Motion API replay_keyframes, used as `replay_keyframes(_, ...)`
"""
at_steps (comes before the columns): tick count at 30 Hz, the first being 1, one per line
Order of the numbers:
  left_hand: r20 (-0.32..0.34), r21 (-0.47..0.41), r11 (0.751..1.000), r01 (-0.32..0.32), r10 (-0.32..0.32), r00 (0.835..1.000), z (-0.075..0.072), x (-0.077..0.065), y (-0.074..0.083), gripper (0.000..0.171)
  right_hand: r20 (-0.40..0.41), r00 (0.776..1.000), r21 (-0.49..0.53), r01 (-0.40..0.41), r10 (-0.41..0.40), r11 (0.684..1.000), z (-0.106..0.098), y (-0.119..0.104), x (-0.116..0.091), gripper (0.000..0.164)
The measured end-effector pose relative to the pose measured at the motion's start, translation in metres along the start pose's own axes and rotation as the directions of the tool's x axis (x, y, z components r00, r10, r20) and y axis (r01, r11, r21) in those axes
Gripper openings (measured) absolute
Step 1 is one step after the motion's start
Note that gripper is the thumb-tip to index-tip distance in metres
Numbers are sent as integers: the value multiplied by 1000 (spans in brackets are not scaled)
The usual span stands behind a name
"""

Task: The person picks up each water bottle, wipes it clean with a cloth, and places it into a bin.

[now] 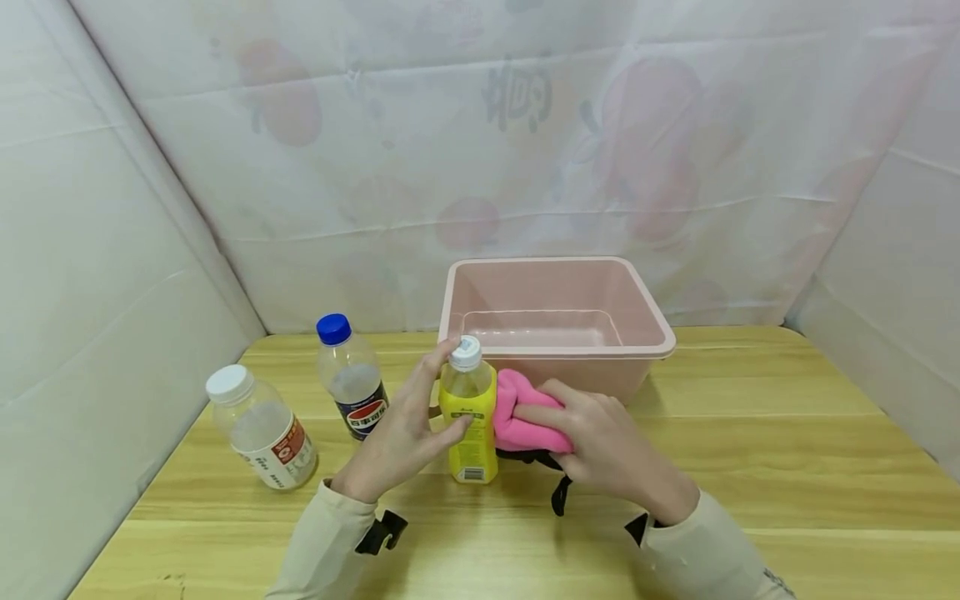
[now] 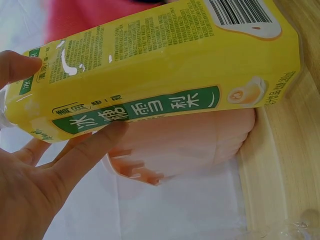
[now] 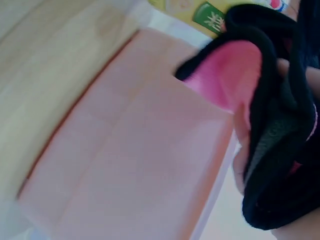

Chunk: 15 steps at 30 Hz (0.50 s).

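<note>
A yellow-labelled drink bottle (image 1: 471, 450) with a white cap stands upright on the wooden table. My left hand (image 1: 397, 442) grips its upper part, thumb on the near side. In the left wrist view the bottle's label (image 2: 145, 75) shows green panels and a barcode near the base. My right hand (image 1: 611, 442) holds a folded pink cloth (image 1: 528, 425) against or close beside the bottle's right side. Black edging and a grey inner face of the cloth (image 3: 227, 72) show in the right wrist view, with fingers curled round it. A black strap hangs below the cloth.
Behind the bottle is a pink plastic basin (image 1: 570, 353). To the left stand a blue-capped bottle (image 1: 352, 383) with a dark label and a white-capped clear bottle (image 1: 270, 442). White patterned sheets (image 1: 480, 167) enclose the table (image 1: 750, 483) at the back and sides.
</note>
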<state>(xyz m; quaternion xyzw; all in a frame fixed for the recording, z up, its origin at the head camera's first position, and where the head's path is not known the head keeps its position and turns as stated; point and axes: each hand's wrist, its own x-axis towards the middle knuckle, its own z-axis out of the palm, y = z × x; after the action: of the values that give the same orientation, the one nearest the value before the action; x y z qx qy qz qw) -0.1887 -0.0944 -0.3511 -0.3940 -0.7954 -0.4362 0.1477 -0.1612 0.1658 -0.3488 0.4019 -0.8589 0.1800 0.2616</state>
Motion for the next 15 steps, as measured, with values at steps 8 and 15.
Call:
replay_keyframes(8, 2, 18, 998, -60, 60, 998, 0, 1, -1, 88, -242, 968, 52, 83, -68, 995, -6, -2, 6, 63)
replay_keyframes(15, 7, 6, 999, -54, 54, 999, 0, 2, -1, 88, -242, 968, 70, 83, -64, 994, -5, 0, 5, 70)
